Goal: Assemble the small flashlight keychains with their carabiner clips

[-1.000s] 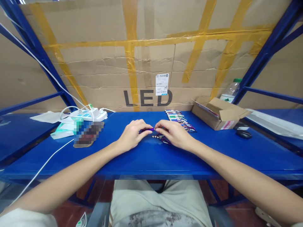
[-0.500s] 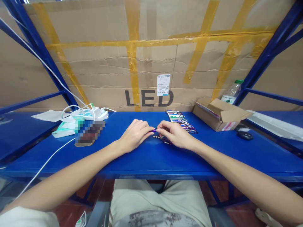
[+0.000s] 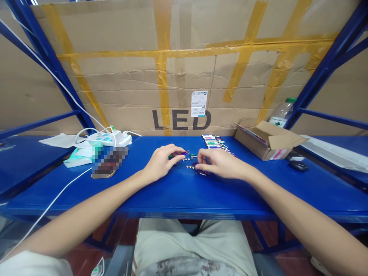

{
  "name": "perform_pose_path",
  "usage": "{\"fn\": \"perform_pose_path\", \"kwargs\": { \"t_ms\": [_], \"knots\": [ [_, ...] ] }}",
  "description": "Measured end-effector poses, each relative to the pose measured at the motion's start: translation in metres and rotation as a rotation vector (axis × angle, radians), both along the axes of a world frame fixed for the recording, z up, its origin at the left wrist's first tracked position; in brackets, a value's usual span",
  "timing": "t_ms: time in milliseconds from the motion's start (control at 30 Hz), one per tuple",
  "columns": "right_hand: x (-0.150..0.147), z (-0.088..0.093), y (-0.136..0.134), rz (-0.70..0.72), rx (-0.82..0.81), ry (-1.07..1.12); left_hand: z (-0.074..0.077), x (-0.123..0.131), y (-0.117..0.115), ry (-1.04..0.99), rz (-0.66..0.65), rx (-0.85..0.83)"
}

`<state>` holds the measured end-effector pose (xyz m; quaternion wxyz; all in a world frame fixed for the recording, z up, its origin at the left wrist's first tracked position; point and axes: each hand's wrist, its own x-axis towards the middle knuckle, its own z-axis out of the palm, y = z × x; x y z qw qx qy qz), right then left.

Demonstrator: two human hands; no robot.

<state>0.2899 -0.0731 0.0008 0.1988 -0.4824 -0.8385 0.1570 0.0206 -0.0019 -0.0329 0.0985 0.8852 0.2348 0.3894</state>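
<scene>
My left hand rests on the blue table with its fingers closed round a small purple tube, a little flashlight body. My right hand hovers just to its right, fingertips pinched low over several small silver button cells and a purple clip part. Whether the right fingers hold a cell is hidden. A row of coloured mini flashlights lies behind my right hand.
An open cardboard box and a plastic bottle stand at the back right, with a black mouse nearby. A white power strip with cables and a teal packet sit at the left. A big LED carton forms the back wall.
My hands have come apart: the right one let go of the tube's end and dropped to the silver cells, while the left kept the purple tube and lifted it slightly.
</scene>
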Motion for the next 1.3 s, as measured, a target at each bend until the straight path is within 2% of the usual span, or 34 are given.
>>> {"fn": "perform_pose_path", "kwargs": {
  "t_ms": [67, 167, 433, 567, 800, 1067, 1300],
  "knots": [
    [0.009, 0.005, 0.000, 0.037, -0.116, -0.080, 0.000, 0.000, 0.002, -0.066, -0.007, -0.129],
    [0.017, 0.006, 0.002, 0.106, -0.195, -0.154, -0.001, 0.000, 0.004, -0.119, -0.009, -0.242],
    [0.018, 0.003, 0.004, 0.207, -0.130, -0.185, -0.001, 0.001, 0.002, -0.107, 0.008, -0.276],
    [0.018, 0.007, 0.003, 0.250, -0.165, -0.210, 0.001, 0.001, 0.001, -0.107, 0.026, -0.299],
    [0.022, 0.000, 0.002, 0.259, -0.157, -0.227, 0.002, 0.000, 0.001, -0.107, 0.030, -0.318],
    [0.026, 0.006, 0.003, 0.101, -0.050, 0.002, 0.000, 0.000, 0.001, -0.109, 0.021, -0.384],
    [0.019, -0.008, 0.017, 0.074, -0.020, 0.342, -0.001, 0.003, -0.003, -0.133, -0.041, -0.421]
  ]
}}
